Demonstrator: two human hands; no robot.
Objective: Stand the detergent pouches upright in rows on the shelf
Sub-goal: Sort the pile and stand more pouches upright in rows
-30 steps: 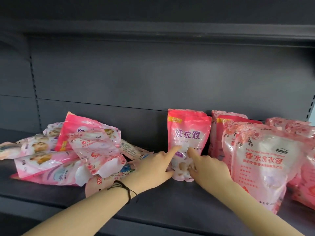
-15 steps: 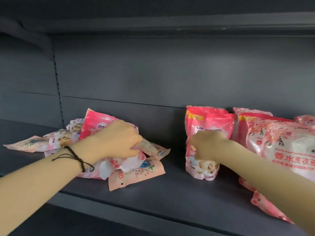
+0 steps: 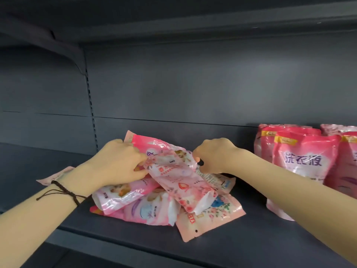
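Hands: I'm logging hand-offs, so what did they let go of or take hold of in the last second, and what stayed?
Both hands left the standing pouch and moved left to the pile, the left hand first, then the right hand. Both now grip the top pouch. The standing pouch stayed upright on the shelf; the rest of the pile stayed lying.

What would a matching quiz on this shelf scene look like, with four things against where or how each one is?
Things:
1. left hand
2. right hand
3. purple-lettered pouch
4. floral pouch

States:
A. stands upright at the right of the shelf
B. lies flat at the front of the heap
C. grips the right edge of the top pouch
D. grips the left side of the top pouch, cord bracelet on its wrist

Pairs: 1-D, 2-C, 3-A, 4-B.
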